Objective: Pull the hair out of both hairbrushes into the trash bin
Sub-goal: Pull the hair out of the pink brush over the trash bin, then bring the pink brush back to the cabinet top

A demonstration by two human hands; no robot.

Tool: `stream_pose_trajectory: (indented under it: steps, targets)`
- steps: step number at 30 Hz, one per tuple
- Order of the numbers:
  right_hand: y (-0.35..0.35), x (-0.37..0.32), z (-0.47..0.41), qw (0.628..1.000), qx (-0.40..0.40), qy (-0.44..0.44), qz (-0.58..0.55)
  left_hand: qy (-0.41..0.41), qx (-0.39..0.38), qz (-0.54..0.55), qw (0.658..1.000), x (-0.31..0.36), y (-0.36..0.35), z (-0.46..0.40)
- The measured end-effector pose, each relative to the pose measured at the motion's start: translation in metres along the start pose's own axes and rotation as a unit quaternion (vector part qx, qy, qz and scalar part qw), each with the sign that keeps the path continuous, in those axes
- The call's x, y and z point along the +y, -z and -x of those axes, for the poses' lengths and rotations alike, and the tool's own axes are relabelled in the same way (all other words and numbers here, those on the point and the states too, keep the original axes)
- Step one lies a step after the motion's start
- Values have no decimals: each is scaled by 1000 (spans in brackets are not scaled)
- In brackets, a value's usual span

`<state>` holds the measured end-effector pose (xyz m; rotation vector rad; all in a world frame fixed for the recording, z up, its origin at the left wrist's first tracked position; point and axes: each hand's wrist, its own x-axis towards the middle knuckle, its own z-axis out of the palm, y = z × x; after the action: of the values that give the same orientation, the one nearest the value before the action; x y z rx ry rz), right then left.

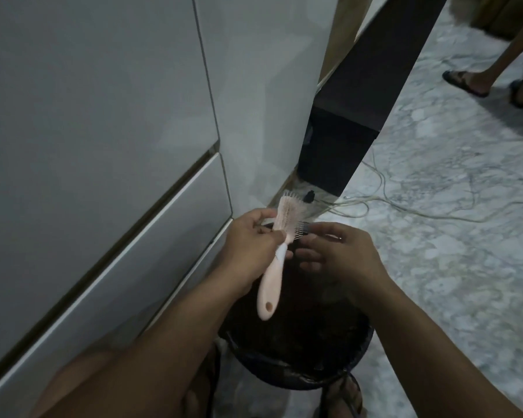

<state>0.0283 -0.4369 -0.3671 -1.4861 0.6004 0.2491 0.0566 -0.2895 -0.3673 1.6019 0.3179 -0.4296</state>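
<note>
A pink hairbrush (274, 274) with a white neck is held over the black trash bin (299, 372), its head pointing away from me and its bristles facing right. My left hand (248, 245) grips it just below the head. My right hand (335, 254) is at the bristles, its fingertips pinching at the lower rows. I cannot tell whether hair is between those fingers. A second, dark brush seems to lie behind the pink one, mostly hidden.
White cabinet doors (103, 146) rise close on the left. A dark cabinet (338, 146) stands behind the bin. Loose cables (420, 203) trail over the marble floor (435, 282). Another person's sandalled feet (471, 82) are at the upper right. My own feet flank the bin.
</note>
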Motion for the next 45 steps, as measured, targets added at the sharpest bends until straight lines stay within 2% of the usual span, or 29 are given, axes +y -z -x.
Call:
stream_pose_trajectory:
  steps: [3, 15, 22, 30, 35, 45]
  targets:
    - [-1, -22, 24, 999, -25, 36, 12, -28, 28, -19, 999, 21, -5, 21]
    - [-7, -145, 103, 976, 41, 187, 103, -180, 15, -46, 982, 123, 4, 116]
    - [-42, -223, 143, 950, 76, 230, 200, -227, 58, -6, 972, 163, 23, 165]
    - [-119, -310, 205, 906, 76, 345, 232, -283, 141, -53, 947, 213, 76, 221]
    - [-178, -346, 237, 890, 33, 385, 242, -313, 191, -91, 926, 235, 125, 244]
    - [-293, -375, 240, 850, -33, 420, 317, -265, 278, -136, 913, 255, 214, 242]
